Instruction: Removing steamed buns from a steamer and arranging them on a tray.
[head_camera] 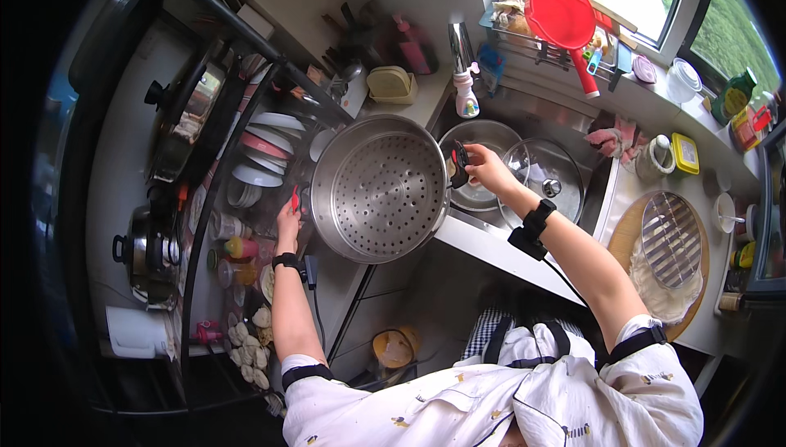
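A round stainless-steel steamer pot insert (387,192) with a perforated base hangs between my two hands, its inside facing up. My left hand (288,221) grips its red-and-black side handle at the left. At the right, my right hand (488,172) holds the opposite handle, over the edge of the sink (592,167). In the sink lie a metal pot (485,201) and, partly over it, a glass lid (562,171) with a metal knob. The faucet (463,66) stands just behind them.
Left is a black-framed rack (212,213) with bowls and cooking pots. A red ladle (560,14) lies over a wire basket by the window. To the right, a round wooden board (620,232) carries dough and a slatted grid (671,239). A yellow container (395,349) sits low down.
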`<action>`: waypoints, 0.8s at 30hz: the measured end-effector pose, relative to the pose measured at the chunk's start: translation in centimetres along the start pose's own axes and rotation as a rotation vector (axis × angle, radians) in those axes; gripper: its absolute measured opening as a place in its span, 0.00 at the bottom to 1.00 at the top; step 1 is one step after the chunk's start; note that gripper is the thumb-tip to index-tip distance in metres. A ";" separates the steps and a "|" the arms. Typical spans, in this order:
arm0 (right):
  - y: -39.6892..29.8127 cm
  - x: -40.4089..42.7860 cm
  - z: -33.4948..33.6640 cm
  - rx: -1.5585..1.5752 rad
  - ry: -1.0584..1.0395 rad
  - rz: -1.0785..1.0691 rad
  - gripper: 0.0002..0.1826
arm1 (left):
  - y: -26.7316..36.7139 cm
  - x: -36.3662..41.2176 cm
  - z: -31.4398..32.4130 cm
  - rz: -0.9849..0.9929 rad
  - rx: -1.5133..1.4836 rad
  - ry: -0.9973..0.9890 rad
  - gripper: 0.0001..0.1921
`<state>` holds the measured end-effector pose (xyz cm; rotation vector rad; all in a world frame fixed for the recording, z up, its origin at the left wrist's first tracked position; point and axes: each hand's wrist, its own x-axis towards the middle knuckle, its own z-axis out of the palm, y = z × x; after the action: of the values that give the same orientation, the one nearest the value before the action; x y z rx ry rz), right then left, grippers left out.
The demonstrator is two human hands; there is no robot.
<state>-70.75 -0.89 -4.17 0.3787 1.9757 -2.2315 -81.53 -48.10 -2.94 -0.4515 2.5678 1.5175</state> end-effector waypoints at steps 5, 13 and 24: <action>0.3 4.2 0.4 -0.007 0.042 -0.017 0.26 | -1.1 4.8 0.2 -0.007 -0.015 -0.069 0.24; 0.6 6.1 2.0 -0.119 0.063 0.031 0.25 | -3.4 9.1 -0.4 -0.013 -0.093 -0.100 0.25; 2.3 0.6 -1.0 -0.234 0.261 -0.084 0.24 | 0.2 10.3 4.2 0.615 0.353 0.532 0.25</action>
<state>-70.58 -0.14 -6.63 0.5921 2.3951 -2.0526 -91.48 -46.35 -7.44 -0.0021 3.5493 1.1203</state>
